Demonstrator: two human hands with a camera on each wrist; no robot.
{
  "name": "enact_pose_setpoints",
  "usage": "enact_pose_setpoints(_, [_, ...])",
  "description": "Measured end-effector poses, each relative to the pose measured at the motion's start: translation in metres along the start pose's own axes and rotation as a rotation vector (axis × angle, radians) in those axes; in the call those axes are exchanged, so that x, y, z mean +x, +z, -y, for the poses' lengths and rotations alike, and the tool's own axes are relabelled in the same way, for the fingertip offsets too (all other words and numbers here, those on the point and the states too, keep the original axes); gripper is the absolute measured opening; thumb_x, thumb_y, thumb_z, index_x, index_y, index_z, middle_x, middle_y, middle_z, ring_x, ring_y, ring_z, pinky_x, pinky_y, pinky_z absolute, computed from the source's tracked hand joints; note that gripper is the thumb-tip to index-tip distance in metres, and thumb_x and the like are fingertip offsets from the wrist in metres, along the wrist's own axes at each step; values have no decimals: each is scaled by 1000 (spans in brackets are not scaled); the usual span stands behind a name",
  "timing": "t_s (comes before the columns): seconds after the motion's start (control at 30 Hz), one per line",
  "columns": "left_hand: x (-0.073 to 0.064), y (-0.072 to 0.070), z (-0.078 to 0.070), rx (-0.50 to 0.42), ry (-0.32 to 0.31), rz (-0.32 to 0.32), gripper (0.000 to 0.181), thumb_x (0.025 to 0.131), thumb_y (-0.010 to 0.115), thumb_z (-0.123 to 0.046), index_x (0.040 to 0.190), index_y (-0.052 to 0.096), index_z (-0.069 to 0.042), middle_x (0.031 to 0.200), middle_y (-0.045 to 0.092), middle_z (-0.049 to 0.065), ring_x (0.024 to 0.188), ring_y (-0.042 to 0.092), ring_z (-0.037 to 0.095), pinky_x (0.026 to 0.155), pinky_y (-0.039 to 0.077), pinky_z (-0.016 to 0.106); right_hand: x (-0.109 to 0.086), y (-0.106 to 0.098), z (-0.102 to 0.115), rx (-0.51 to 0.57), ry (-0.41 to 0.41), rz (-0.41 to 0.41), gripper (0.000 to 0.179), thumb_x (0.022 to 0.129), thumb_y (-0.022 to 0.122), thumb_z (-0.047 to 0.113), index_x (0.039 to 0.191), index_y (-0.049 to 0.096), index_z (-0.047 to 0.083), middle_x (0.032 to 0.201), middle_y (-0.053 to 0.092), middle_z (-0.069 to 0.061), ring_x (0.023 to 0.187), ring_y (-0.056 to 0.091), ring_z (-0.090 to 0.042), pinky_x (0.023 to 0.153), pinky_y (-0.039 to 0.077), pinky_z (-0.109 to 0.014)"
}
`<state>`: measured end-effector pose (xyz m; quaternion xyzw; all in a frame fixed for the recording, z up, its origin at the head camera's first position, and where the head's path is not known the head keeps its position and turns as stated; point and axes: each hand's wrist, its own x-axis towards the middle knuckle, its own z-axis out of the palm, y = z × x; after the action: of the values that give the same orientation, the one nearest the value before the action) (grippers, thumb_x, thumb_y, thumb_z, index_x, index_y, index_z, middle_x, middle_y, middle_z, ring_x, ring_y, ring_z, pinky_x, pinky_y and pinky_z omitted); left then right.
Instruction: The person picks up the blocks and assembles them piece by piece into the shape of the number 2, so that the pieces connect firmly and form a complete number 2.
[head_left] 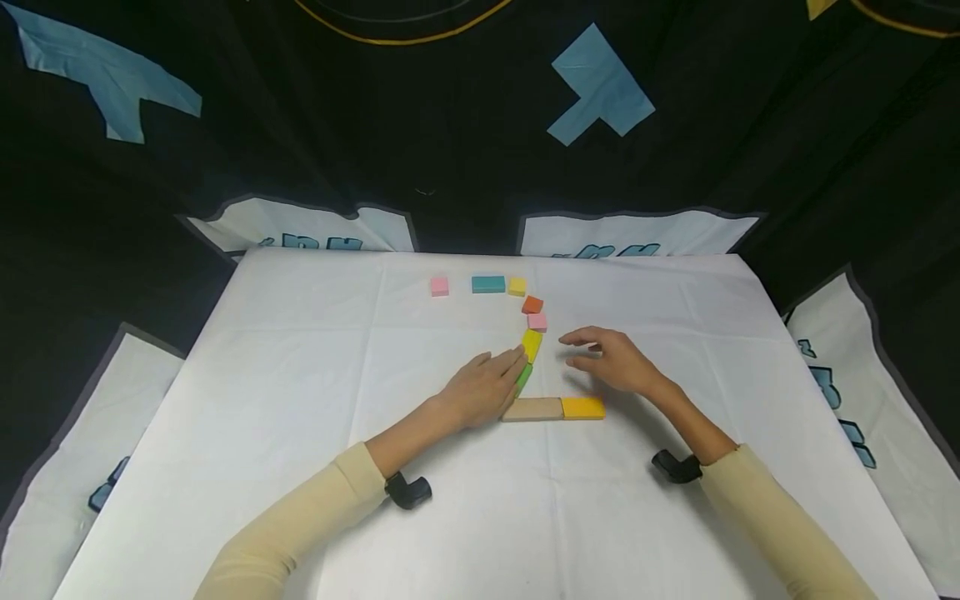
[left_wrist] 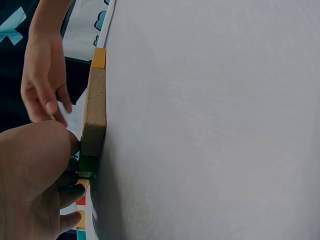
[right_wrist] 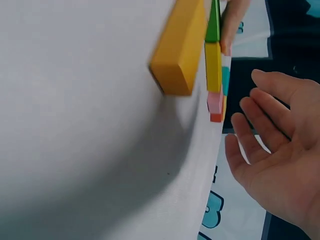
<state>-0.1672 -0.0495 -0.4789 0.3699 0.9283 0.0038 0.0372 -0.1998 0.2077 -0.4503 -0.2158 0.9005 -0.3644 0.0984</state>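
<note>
My left hand point(head_left: 483, 390) lies with its fingers extended along the left side of a green block point(head_left: 524, 380) and a yellow block point(head_left: 532, 343), seeming to touch them. It partly covers the green one. Just below them, a plain wooden block point(head_left: 534, 409) meets an orange-yellow block point(head_left: 583, 408) end to end. To the right of the yellow block, my right hand point(head_left: 611, 358) hovers with fingers loosely bent. Nothing is in its grasp, and the right wrist view shows its bare palm point(right_wrist: 285, 165).
Beyond the yellow block, a curve continues with a pink block point(head_left: 537, 322), an orange-red block point(head_left: 532, 305), a small yellow block point(head_left: 517, 286) and a teal block point(head_left: 488, 284). Another pink block point(head_left: 439, 287) sits apart on the left. All stand on a white-covered table point(head_left: 645, 533).
</note>
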Motion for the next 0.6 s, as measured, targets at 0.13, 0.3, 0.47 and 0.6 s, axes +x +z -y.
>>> enact_pose_setpoints(0.13, [-1,0,1,-1,-1,3,55,108,39,-32,155,33,-4,161,30,9,145,32,20,114,32,42,21,-5,0,6,12,-21,41,91,74,13,130,64,2,131,63,-13,121,57,-32,100,48,-49])
enact_pose_setpoints(0.3, [-1,0,2,-5,3,-8,55,108,40,-32,155,34,-4,160,31,10,145,33,20,114,32,43,47,-3,-6,13,34,-24,44,91,75,15,132,64,4,134,61,-12,124,55,-31,101,47,-47])
enact_pose_setpoints(0.47, [0,2,3,-7,7,3,55,108,38,-33,156,32,-4,161,29,10,146,30,21,114,31,44,65,4,-14,37,83,-5,42,91,74,11,132,64,7,135,61,-11,125,55,-29,102,47,-45])
enact_pose_setpoints(0.6, [2,3,2,-9,2,13,55,109,38,-33,156,31,-5,161,28,9,146,30,20,115,31,44,74,8,-20,19,110,-21,41,91,74,9,131,64,7,133,62,-12,122,56,-29,104,45,-44])
